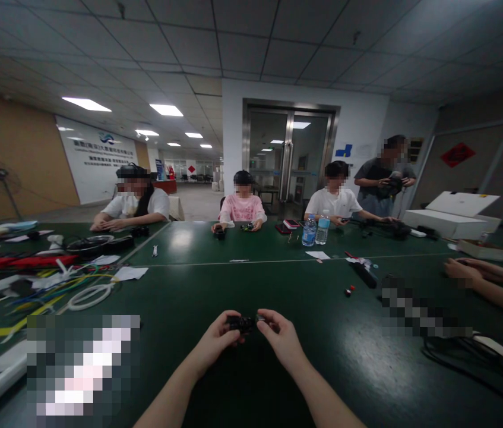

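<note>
The left hand (220, 334) is closed around one end of a small black part (242, 323), fingers behind and thumb in front; the right hand (279, 330) pinches at its other end, thumb and fingertips drawn close together. The part is held just above the near side of the worktop (198, 285), between the two hands and in front of the body — probably so that one hand can steady it while the other works at its end, in plain sight.

The part looks dark, compact and uneven in outline, longer across than deep; a small greyish bit shows at the right fingertips, though whether it is separate is too small to tell. A coiled cable (91, 297) lies well apart to the left; two bottles (309, 232) stand upright beyond.
</note>
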